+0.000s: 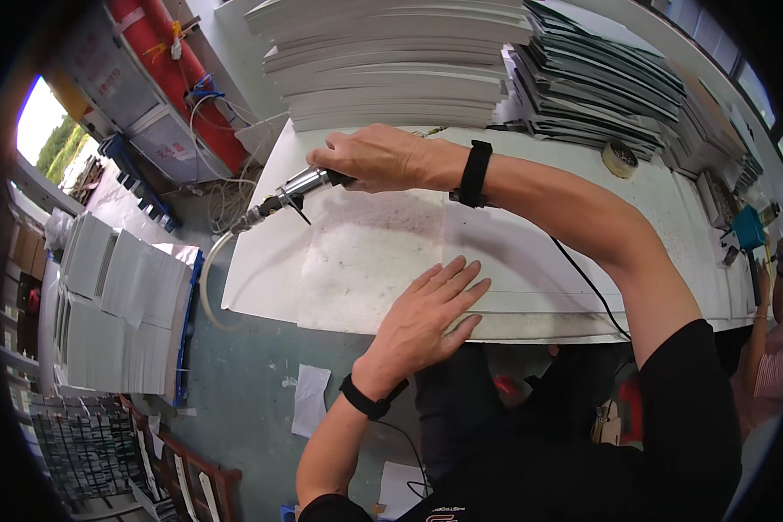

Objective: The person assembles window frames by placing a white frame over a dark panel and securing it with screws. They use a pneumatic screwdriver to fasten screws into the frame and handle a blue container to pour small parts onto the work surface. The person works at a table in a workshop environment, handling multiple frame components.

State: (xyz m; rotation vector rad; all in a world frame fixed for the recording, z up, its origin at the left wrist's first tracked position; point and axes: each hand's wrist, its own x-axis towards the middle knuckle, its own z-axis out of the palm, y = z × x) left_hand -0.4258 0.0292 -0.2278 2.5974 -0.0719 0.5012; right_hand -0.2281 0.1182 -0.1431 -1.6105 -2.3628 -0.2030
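Observation:
My right hand (378, 158) is wrapped round a silver and black pneumatic hand tool (303, 184) over the far left part of the white table. A thin black lever sticks out below its body, and a pale air hose (205, 283) runs from its left end. The tool's other end is hidden by my hand. My left hand (431, 317) has its fingers spread, palm down, at the table's near edge. It holds nothing. Beyond its fingertips lies a square off-white sheet (365, 265), stained and speckled, on the white tabletop (257, 261).
A tall stack of white boards (391, 70) stands at the back, beside dark sheets (596, 83). A round tin (619, 160) sits at the right. Boards on a blue pallet (117, 304) stand left on the floor. Another person's arm (761, 322) shows at far right.

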